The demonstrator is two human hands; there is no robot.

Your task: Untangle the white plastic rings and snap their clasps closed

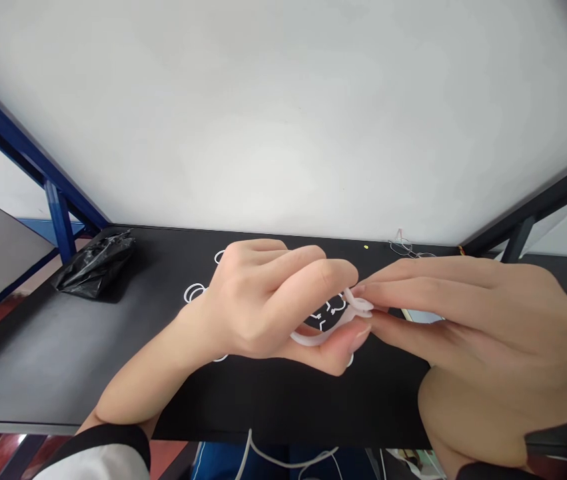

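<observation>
At six o'clock, below the tabletop's (288, 407) near edge, a pale cable (248, 441) hangs over blue fabric (273, 460). Above the tabletop, the left hand (268, 300) clamps a white loop (308, 340) between thumb and index finger. The right hand (488, 327) pinches the loop's three o'clock end. Small white pieces (319, 316) show through the loop. Beyond, white rings (186, 293) lie toward nine to ten o'clock from it, with a crumpled black bag (96, 270) farther that way. A yellow bit (366, 247) sits at one o'clock, before the pale wall (283, 120).
</observation>
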